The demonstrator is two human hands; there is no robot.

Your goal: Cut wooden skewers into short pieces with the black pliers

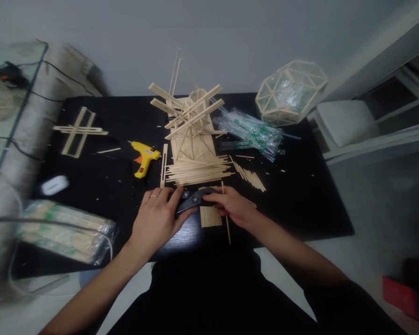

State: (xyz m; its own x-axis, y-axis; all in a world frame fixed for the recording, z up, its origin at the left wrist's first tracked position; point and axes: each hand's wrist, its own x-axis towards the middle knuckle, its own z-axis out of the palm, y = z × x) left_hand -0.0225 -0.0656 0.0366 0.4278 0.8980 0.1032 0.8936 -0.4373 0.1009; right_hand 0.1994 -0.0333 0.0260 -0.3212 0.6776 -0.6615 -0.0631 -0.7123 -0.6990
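Note:
My left hand [158, 211] is closed on one end of a dark grey hand tool [185, 203] with round rivets; its exact kind is hard to make out. At the tool's other end is my right hand [233, 204], thumb pressed against it. A thin wooden stick [228, 228] stands out above and below the right fingers, held in them. Below the tool, on the black table, lies a small flat panel of sticks [210, 217] side by side. Just beyond the hands is a pile of loose sticks [199, 171].
A stick structure [190, 118] rises behind the pile. Left are a yellow glue gun [145, 158], a crossed stick frame [77, 132], a white case [55, 185] and bagged sticks [66, 232]. Right are plastic wrappers [253, 132], short sticks [249, 176] and a faceted stick frame [289, 93].

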